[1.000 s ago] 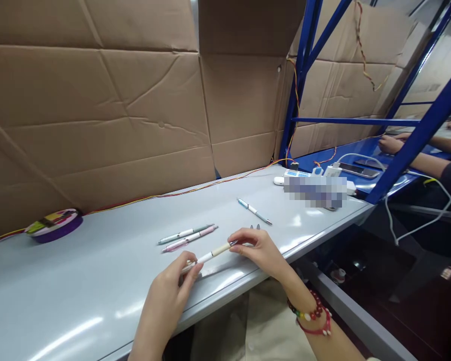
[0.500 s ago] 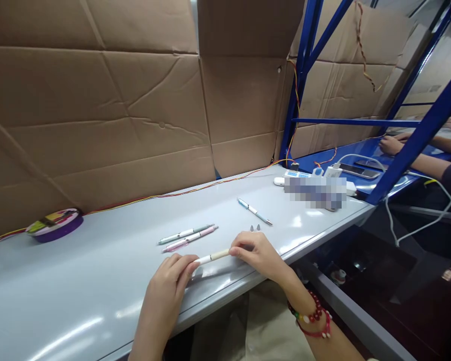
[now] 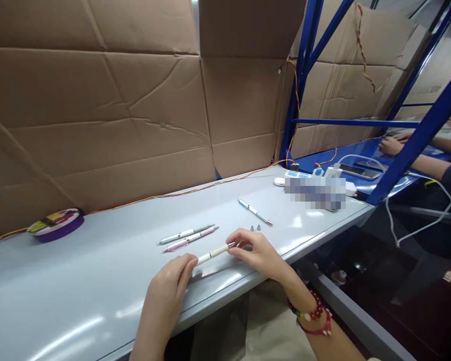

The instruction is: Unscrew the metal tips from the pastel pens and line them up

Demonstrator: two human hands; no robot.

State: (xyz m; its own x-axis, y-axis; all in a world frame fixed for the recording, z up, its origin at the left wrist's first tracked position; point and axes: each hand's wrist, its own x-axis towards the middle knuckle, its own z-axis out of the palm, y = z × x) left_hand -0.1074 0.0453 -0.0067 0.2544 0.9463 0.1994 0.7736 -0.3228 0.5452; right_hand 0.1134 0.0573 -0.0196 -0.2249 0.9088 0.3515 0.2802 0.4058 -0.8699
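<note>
My left hand (image 3: 173, 276) grips the white end of a cream and white pen (image 3: 214, 253) above the front of the light grey table (image 3: 108, 255). At the pen's silver tip, the thumb and fingers of my right hand (image 3: 253, 250) are pinched around it. Behind my hands a grey-green pen (image 3: 184, 234) and a pink pen (image 3: 191, 238) lie side by side. Farther right lies a light blue pen (image 3: 254, 211), with two small grey tips (image 3: 255, 228) standing near its point.
A purple tape roll (image 3: 57, 226) sits at the back left. Cables, a power strip (image 3: 297, 174) and a pixelated object (image 3: 315, 193) are at the back right, near a blue frame (image 3: 417, 130). Another person's hands (image 3: 393, 144) show beyond it.
My right fingers have shifted slightly on the pen, and its silver tip now shows between them. The pen is tilted a little more. The other pens have not moved.
</note>
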